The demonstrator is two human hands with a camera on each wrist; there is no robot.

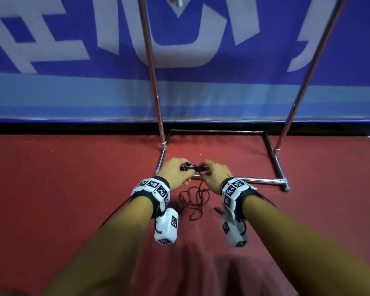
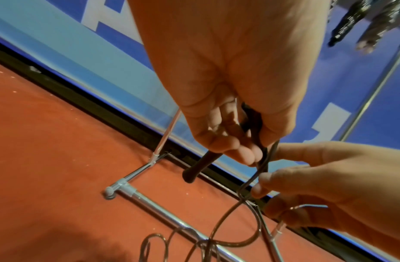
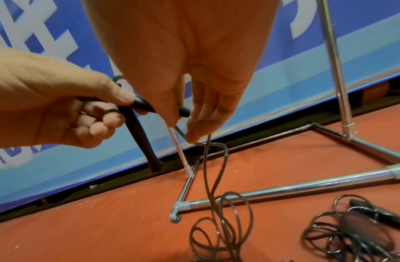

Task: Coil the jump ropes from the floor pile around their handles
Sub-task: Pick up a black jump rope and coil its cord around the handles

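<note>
Blue banner (image 1: 201, 50) with large white characters standing behind, too cropped and blurred for reading. Red floor (image 1: 62, 189) carrying chrome rack base (image 1: 239, 179). Second rope pile (image 3: 351, 235) lying tangled beside it, untouched. Left hand (image 1: 175, 174) gripping both black handles (image 3: 140, 134) together. Right hand (image 1: 215, 175) pinching cord (image 3: 217, 177) near handles; slack hanging in loops to floor. Judgement: wrapping step starting; next move needing cord wound tightly around paired handles.

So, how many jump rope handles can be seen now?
3: the left hand grips two handles together, and a third handle lies on the floor pile at right. More may be hidden in it.
</note>
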